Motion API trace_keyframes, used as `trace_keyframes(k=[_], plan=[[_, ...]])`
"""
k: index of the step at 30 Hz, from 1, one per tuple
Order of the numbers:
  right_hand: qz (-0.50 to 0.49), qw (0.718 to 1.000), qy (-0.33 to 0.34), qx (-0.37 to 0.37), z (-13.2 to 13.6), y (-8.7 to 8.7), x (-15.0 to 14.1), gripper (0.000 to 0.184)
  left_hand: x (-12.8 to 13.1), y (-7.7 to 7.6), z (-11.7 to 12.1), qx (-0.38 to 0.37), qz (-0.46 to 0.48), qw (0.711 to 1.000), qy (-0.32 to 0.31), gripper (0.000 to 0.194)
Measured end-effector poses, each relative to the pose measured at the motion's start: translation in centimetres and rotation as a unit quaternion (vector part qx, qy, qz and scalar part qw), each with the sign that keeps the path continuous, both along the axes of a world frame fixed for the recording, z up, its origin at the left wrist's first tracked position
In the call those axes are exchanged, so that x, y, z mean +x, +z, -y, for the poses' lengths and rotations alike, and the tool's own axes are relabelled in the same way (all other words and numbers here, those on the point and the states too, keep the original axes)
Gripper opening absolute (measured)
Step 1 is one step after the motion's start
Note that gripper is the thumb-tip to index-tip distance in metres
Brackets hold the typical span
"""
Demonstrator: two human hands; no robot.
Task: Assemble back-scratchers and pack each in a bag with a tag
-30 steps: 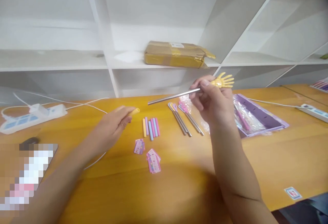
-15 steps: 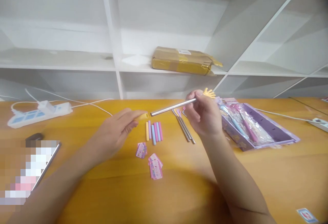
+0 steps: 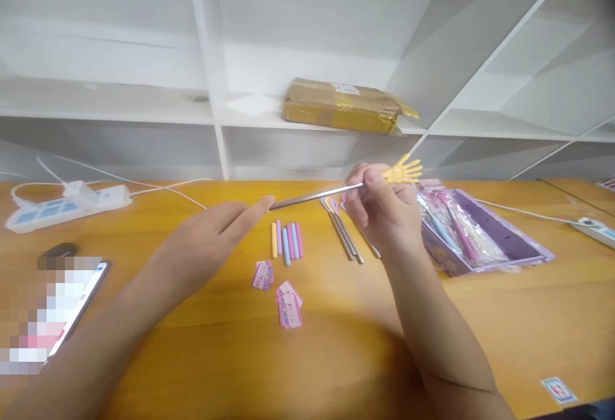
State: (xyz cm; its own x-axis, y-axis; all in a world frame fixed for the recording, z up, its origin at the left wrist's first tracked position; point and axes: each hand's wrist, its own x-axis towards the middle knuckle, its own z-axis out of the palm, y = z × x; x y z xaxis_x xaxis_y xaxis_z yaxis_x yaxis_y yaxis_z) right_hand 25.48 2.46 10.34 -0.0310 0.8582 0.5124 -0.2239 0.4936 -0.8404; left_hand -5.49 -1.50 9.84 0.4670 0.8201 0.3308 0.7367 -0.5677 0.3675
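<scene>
My right hand (image 3: 382, 212) pinches a thin metal rod (image 3: 314, 196) that ends in a small yellow plastic hand (image 3: 406, 170). It holds the rod level above the table. My left hand (image 3: 211, 237) meets the rod's free end, fingers pressed together round a yellow sleeve that is almost hidden. Below lie several coloured sleeves (image 3: 287, 241) in a row. Several more metal rods (image 3: 348, 234) lie side by side behind my right hand. Small pink cards (image 3: 288, 298) lie nearer me.
A purple tray (image 3: 509, 237) with clear-wrapped items stands at the right. A white power strip (image 3: 62, 202) and cable lie far left, another strip (image 3: 596, 228) far right. A brown parcel (image 3: 343, 106) sits on the white shelf behind. A blurred patch covers the lower left.
My left hand moved right with the yellow sleeve until it met the rod's free end. My right hand brought the rod a little lower and leftward.
</scene>
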Motion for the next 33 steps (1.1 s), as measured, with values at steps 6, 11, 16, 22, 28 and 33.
trace_keyframes(k=[6, 11, 16, 22, 28, 33], plan=[[0.023, 1.000, 0.014, 0.010, -0.2, -0.6, -0.2, 0.029, 0.0, -0.3, -0.8, 0.010, -0.005, 1.000, -0.010, 0.052], [0.092, 0.995, 0.009, 0.049, -2.0, -1.2, 0.8, 0.050, -1.0, -1.9, -3.1, 0.011, 0.007, 1.000, -0.009, 0.058], [0.187, 0.955, -0.124, 0.196, -4.0, -1.6, 3.2, 0.066, -1.9, -1.4, -3.8, 0.012, -0.014, 1.000, -0.016, 0.051], [0.352, 0.826, -0.248, 0.363, -3.5, -1.0, 5.1, 0.008, -2.3, 0.4, -3.5, 0.002, -0.010, 1.000, 0.002, 0.037], [0.488, 0.771, -0.218, 0.346, -3.0, -0.5, 5.6, 0.033, -3.1, 0.9, -3.7, 0.060, -0.047, 0.997, 0.026, 0.029], [0.487, 0.776, -0.229, 0.328, -3.0, -0.6, 4.8, 0.030, -3.0, 0.6, -3.6, 0.154, -0.043, 0.986, 0.057, 0.029]])
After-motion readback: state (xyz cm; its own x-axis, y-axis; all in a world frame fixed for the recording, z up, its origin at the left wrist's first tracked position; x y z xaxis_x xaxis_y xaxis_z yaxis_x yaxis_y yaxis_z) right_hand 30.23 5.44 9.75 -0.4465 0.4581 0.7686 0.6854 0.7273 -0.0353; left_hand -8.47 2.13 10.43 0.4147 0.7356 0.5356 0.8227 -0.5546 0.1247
